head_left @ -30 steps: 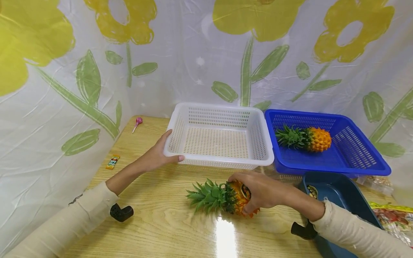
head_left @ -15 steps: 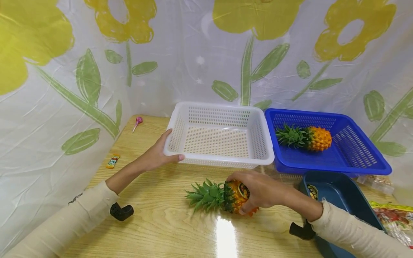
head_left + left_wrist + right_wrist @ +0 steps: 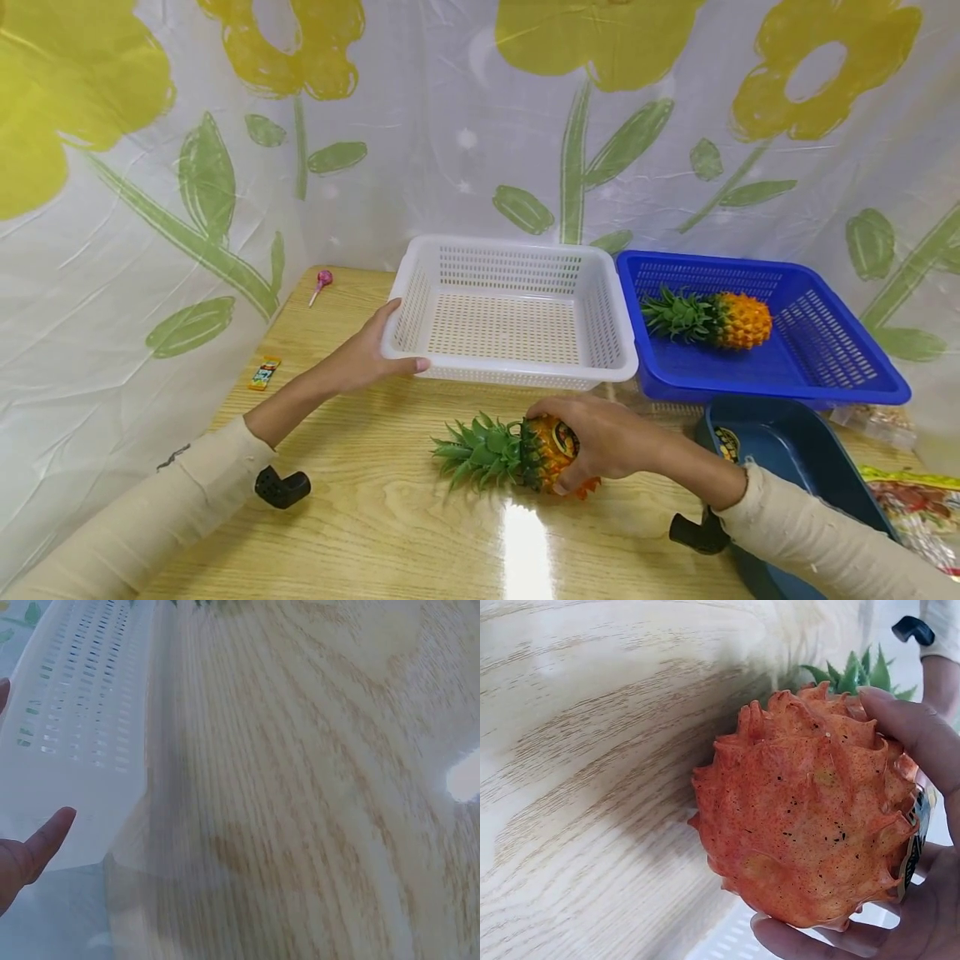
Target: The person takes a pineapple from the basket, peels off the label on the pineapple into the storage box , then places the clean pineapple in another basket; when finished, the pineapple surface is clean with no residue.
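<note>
An artificial pineapple point(image 3: 551, 454) lies on its side on the wooden table, green leaves pointing left. My right hand point(image 3: 607, 442) grips its orange body from above, thumb on the near side. In the right wrist view the fingers and thumb curve round the spiky pineapple point(image 3: 802, 810). My left hand point(image 3: 367, 358) holds the near left corner of a white plastic basket point(image 3: 510, 367). Its thumb lies along the basket's front, and its fingers reach the left side. The left wrist view shows the thumb point(image 3: 51, 836) against the basket wall point(image 3: 75, 780).
Right of the white basket stands a blue basket point(image 3: 772, 392) with another pineapple point(image 3: 738, 321) in it. A dark teal tray point(image 3: 787, 433) sits beneath my right forearm. A lollipop point(image 3: 322, 281) and a small wrapped snack point(image 3: 264, 373) lie at left. Packaged food point(image 3: 918, 504) lies far right.
My right hand and the pineapple have shifted very slightly left. The left hand and both baskets stay in place.
</note>
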The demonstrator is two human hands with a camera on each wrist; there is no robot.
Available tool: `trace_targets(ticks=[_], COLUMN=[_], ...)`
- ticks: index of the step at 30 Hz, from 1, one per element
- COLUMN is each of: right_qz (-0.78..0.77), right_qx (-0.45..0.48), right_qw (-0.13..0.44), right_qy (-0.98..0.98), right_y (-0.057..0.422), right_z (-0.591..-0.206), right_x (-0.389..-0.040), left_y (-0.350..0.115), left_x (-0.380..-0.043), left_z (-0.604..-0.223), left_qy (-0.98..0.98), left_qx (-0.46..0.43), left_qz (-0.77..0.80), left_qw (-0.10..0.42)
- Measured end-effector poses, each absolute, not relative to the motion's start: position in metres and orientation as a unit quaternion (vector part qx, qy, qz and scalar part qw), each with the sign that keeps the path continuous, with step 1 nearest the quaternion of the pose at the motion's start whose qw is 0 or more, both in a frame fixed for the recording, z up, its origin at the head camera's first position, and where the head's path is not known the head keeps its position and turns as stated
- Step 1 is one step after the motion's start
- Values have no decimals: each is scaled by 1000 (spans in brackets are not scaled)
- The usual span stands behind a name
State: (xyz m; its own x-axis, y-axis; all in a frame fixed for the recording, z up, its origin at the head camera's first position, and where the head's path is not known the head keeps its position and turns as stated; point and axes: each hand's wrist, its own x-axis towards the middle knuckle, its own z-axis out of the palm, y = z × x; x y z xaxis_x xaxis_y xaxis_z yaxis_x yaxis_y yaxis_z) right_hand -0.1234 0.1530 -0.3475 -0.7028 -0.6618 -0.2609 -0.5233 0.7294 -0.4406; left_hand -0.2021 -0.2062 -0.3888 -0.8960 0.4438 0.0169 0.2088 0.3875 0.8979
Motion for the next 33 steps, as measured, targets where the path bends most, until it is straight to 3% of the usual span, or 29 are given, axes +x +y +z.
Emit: trace_targets(ticks=[15, 23, 33], right_qz=[-181, -184, -192], right_qx=[-331, -337, -335], right_qw=[205, 200, 203], right_qy=[903, 901, 900], right_y=[153, 154, 155], right_z=[-351, -352, -353], right_x=[-124, -124, -124], left_y=[-214, -213, -192], left_x=[-193, -178, -151], left_z=[-371, -353, -345], left_qy=[880, 895, 858], left_qx=[138, 103, 172], left_qz=[447, 432, 485], left_qw=[83, 35, -6])
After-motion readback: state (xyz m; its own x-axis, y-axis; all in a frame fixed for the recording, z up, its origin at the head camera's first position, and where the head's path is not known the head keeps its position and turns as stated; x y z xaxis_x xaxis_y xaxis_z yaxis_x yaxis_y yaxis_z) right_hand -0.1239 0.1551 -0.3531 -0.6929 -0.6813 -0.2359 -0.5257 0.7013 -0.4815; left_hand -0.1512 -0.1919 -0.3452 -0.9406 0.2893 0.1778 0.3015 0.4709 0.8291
